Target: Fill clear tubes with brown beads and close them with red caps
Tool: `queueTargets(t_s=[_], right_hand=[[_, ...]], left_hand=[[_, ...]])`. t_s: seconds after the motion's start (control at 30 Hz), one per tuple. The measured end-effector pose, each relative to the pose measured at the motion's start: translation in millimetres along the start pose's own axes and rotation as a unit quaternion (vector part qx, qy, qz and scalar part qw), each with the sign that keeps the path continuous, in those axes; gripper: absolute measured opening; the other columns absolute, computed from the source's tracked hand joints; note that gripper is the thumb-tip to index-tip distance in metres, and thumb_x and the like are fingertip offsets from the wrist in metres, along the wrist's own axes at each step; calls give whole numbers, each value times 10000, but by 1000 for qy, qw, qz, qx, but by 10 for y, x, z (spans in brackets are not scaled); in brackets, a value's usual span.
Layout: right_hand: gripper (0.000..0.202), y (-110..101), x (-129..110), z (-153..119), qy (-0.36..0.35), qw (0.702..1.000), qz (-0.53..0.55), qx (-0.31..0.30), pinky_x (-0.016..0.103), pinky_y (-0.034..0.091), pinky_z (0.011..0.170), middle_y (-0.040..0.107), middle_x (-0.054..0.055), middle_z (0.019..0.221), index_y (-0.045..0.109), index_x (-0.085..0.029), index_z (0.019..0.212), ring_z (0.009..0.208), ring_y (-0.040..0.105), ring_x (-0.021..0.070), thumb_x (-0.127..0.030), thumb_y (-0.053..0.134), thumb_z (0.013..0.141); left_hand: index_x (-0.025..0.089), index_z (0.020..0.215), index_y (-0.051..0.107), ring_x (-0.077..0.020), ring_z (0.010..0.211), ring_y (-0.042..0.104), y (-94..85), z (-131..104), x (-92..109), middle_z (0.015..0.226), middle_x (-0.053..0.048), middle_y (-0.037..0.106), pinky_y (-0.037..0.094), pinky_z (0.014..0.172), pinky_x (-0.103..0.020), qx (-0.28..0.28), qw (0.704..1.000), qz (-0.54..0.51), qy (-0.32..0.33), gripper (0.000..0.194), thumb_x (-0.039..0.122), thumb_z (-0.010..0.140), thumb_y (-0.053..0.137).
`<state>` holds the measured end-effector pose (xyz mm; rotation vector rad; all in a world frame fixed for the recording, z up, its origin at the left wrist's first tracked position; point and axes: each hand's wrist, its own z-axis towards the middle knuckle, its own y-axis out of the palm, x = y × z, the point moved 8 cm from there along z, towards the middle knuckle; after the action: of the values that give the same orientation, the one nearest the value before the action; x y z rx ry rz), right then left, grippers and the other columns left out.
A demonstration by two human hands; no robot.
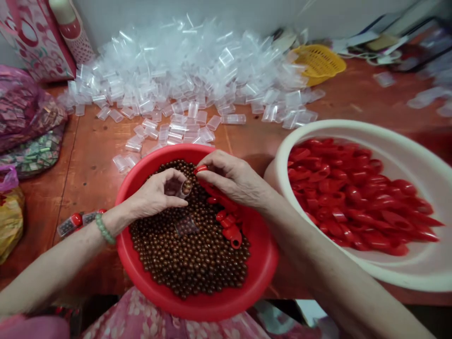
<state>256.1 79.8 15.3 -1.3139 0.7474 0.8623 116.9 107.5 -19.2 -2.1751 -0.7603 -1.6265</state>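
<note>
Over a red basin (261, 268) full of small brown beads (190, 254), my left hand (157, 193) curls round a clear plastic tube (185, 188) with brown beads in it. Across from it, my right hand (231, 176) pinches a red cap (201, 168) between thumb and fingers, a little apart from the tube. Several more red caps (231, 230) lie on the beads below my right hand. Another clear tube (187, 226) rests on the beads in the middle of the basin.
Many clear tubes (190, 75) are heaped along the wall. At right, a white basin (360, 127) holds red caps (353, 197). A yellow basket (318, 63) is behind it. Filled tubes with red caps (70, 223) lie left of the red basin, near plastic bags (28, 117).
</note>
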Motion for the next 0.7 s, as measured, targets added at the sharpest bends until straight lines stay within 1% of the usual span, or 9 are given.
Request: queueTargets(t_s=[0.07,0.1,0.17,0.23,0.33,0.43,0.5,0.57,0.7], right_hand=[[188,-2,40,-14,44,991,117,36,267,481,607,633,-8,695,605,-204,819,616,581,132,-389,628,842],[212,4,56,-21,66,980,179,55,254,487,579,637,-19,667,596,-209,821,582,588,123,-413,649,829],[270,16,61,-39,95,947,289,99,228,504,551,658,-31,655,586,-217,817,549,611,108,-446,720,770],[314,41,47,-59,113,912,370,134,201,519,541,685,-36,682,588,-221,813,545,632,94,-439,786,704],[325,118,24,-88,131,878,436,146,175,538,542,698,-50,706,601,-225,822,542,647,78,-391,830,661],[322,167,45,-135,139,862,461,157,167,557,560,709,-54,728,606,-227,839,567,666,76,-389,826,668],[311,188,71,-176,141,862,460,162,168,560,561,716,-47,731,607,-224,837,576,672,79,-398,814,683],[284,198,78,-220,136,875,436,159,182,567,573,714,-45,720,610,-226,850,580,675,86,-393,793,711],[196,184,41,-306,112,938,299,136,219,572,627,707,-33,737,629,-224,876,636,682,104,-343,743,770]], left_hand=[[172,933,522,-110,825,554,-4,-74,22,890,23,572,434,833,-287,10,997,-75,-10,402,126,606,753],[173,939,526,-114,847,563,-10,-104,35,915,16,582,433,853,-293,20,995,-95,-7,408,126,607,758],[172,947,541,-124,872,575,-7,-149,49,939,8,600,432,875,-304,34,993,-114,-1,407,118,610,762],[167,965,569,-132,864,582,9,-175,39,919,8,613,433,877,-314,38,993,-109,-6,406,106,613,761],[152,1033,624,-148,889,591,12,-204,45,950,-9,642,423,908,-334,39,995,-96,-8,421,115,636,760],[151,1082,650,-155,926,599,-3,-236,76,1012,-30,665,418,926,-327,40,992,-121,6,442,156,659,778],[166,1083,656,-140,911,610,-10,-254,77,1020,-26,676,432,907,-304,46,983,-176,18,449,174,656,796],[177,1070,658,-128,891,625,-15,-263,59,1008,-21,687,447,886,-285,55,973,-224,27,446,172,650,807],[169,1051,663,-137,899,645,-30,-256,38,959,-28,706,460,869,-280,67,969,-234,35,405,171,669,800]])
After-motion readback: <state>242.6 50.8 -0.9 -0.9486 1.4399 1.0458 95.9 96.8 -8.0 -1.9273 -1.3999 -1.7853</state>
